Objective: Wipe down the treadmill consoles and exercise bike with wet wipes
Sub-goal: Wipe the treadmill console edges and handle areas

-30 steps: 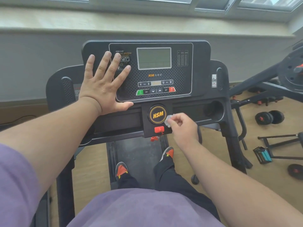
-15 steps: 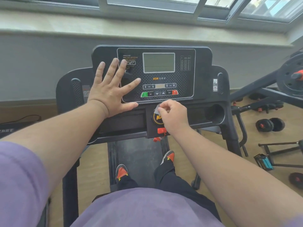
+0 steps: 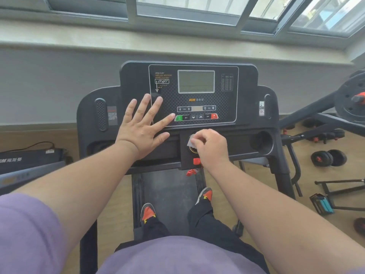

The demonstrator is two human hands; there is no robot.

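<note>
A black treadmill console [image 3: 245, 84] with a grey screen and a row of buttons stands in front of me. My left hand [image 3: 143, 125] lies flat on its left side, fingers spread, the fingertips on the panel's lower left. My right hand [image 3: 209, 147] pinches a small white wet wipe [image 3: 191, 141] and holds it against the round logo knob below the button row. The hand hides most of the knob. A red safety key [image 3: 196, 161] shows just under the hand.
A cup holder [image 3: 261, 143] sits in the console's right. Weight plates, dumbbells [image 3: 328, 157] and a black frame fill the floor to the right. A second treadmill's edge [image 3: 29, 161] lies at the left. My feet stand on the belt [image 3: 169, 190].
My right hand has carried the wipe up from beside the red key onto the round knob. My left hand has slid lower on the console's left side.
</note>
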